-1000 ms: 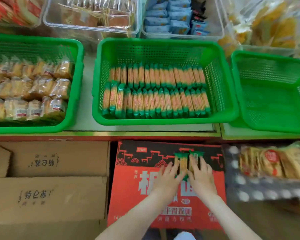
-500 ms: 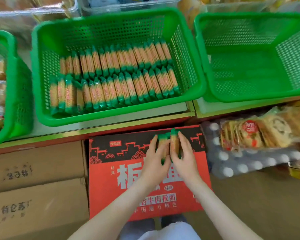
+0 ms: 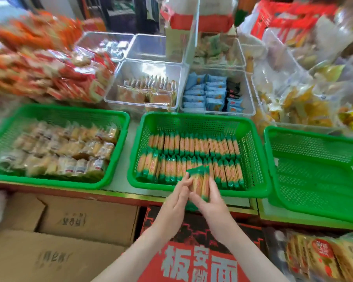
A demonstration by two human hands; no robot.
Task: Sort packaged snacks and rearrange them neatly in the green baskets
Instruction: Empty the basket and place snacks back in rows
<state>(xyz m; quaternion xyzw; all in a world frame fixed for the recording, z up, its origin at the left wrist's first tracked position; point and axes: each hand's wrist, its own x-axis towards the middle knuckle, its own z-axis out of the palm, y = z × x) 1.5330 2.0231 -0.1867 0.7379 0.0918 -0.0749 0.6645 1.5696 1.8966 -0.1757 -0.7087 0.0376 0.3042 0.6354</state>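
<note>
Head view: right hand (image 3: 210,202) grips green-ended orange biscuit packets (image 3: 200,182), flat left hand (image 3: 177,197) presses their 9 o'clock side, likely squaring them for middle green plastic mesh basket (image 3: 192,116)

The green baskets (image 3: 200,117) are hard plastic full of little holes, and their rims look smooth and a bit shiny. The snack packs (image 3: 201,183) have thin, shiny plastic wrap. The see-through tubs (image 3: 145,65) are clear, smooth plastic. The brown boxes (image 3: 86,218) are dull, rough-looking cardboard. The red box (image 3: 194,253) is cardboard too, with a smooth printed top. The bench edge (image 3: 130,195) may be shiny metal, but it is too blurry to be sure.
</note>
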